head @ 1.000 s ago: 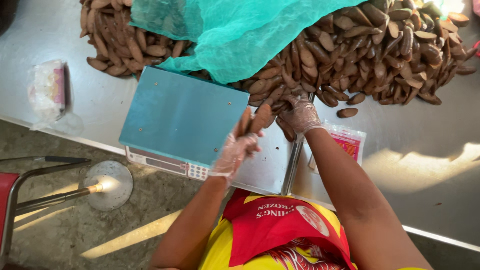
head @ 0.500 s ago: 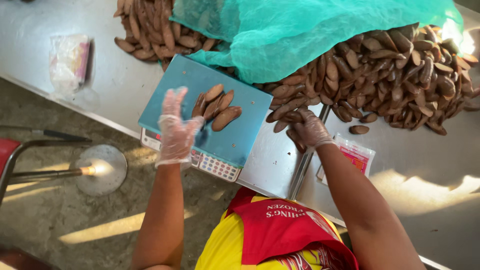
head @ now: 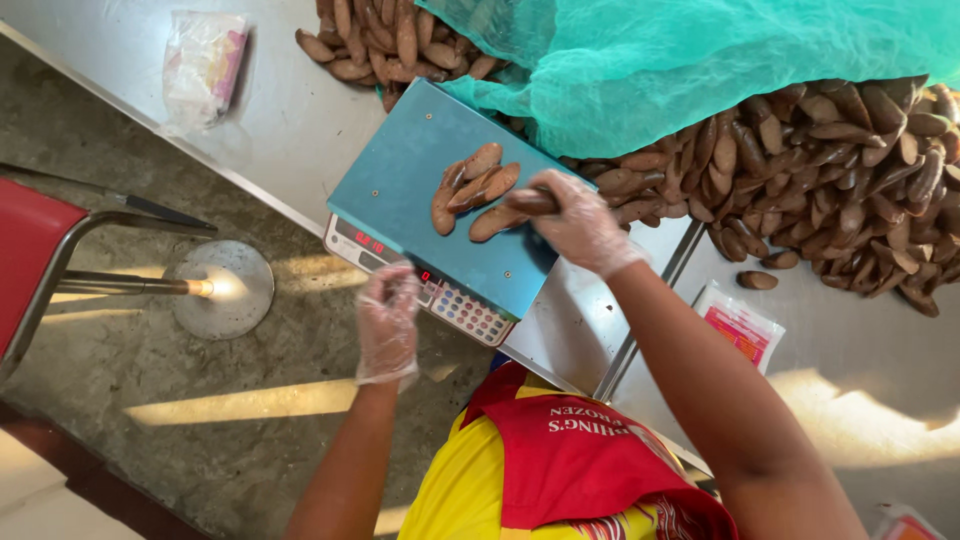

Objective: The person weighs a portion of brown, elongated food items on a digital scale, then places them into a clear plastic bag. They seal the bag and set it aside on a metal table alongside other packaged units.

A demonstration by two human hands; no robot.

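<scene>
Gloved right hand (head: 578, 222) grips oblong brown pod (head: 528, 203); smooth teal scale (head: 400, 185).

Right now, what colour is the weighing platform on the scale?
Teal blue-green: the scale's platform shows best in the head view.

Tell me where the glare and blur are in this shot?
Head view: sunlight glares off the round chair base and streaks the floor; the steel table shows a bright patch at right. The left hand near the scale keypad looks slightly soft; the right hand casts shadow on the blue platform.
</scene>
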